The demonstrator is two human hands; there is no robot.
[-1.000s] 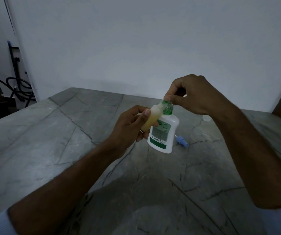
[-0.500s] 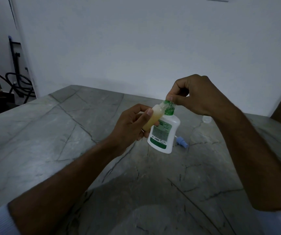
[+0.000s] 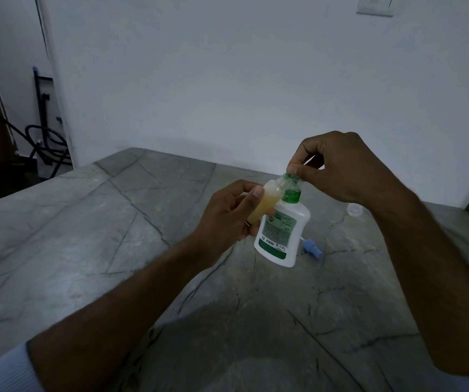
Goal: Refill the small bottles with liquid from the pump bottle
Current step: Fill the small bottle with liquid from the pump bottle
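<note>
- Since the last frame I see little change: my left hand [image 3: 229, 215] and right hand [image 3: 338, 168] keep their grips, and the view has tipped up a bit, so a wall plate [image 3: 374, 6] now shows at the top edge.
- Nearest me, both forearms reach in from the bottom corners; a pale ribbed sleeve [image 3: 0, 372] is cut off at the lower left.
- The table [image 3: 86, 236] is dull grey stone, smooth, crossed by dark crack-like veins.
- My left hand curls round the small bottle [image 3: 264, 202], thumb on top. It is clear, soft-looking plastic, partly filled with cloudy yellow liquid, tilted with its mouth toward the green neck.
- The pump bottle [image 3: 283, 236] is white, flat-shouldered plastic with a green printed label; the print is too small to read. It leans, and I cannot tell if its base touches the table.
- My right hand pinches the top of its green neck [image 3: 291, 190] between thumb and forefinger; whatever sits under the fingertips is hidden.
- Just beyond the bottle lies a blue pump head [image 3: 311, 247], partly hidden behind it.
- Farther right, a small clear cap [image 3: 354, 209] sits on the table, faint and hard to make out.
- Behind everything, a plain white wall [image 3: 227, 80].
</note>
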